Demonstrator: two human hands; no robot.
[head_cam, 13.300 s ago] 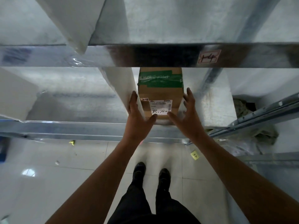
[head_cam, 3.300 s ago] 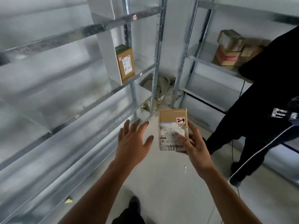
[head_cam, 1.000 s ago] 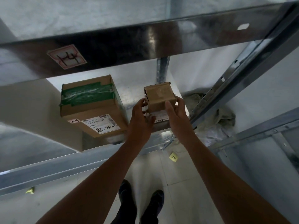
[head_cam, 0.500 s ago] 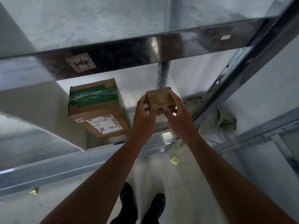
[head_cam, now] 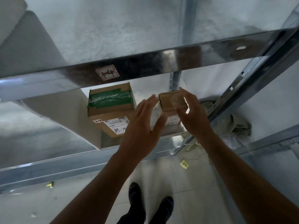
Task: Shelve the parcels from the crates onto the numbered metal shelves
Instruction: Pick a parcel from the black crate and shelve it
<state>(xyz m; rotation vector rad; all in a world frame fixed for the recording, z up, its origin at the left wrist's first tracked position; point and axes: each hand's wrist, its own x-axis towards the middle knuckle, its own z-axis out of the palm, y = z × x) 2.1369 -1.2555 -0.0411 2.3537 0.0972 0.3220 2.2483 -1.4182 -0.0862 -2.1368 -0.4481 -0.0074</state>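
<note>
Metal shelf (head_cam: 111,143): carrying two cartons.
Taped box (head_cam: 111,107): sitting just left of the newcomer.
Small parcel (head_cam: 172,101): standing near the shelf's right end; likely handling light and stiff, best taken by opposite sides.
Left hand (head_cam: 142,123): lying straight-fingered along its left face.
Right hand (head_cam: 194,117): cupping its right side.

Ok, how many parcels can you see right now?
2: a green-taped box at left; a smaller box beside it, between left hand and right hand. More may be hidden.

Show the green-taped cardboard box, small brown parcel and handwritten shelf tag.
green-taped cardboard box (head_cam: 111,99): head view, green tape.
small brown parcel (head_cam: 172,101): head view, top face.
handwritten shelf tag (head_cam: 107,72): head view, centre.
</note>
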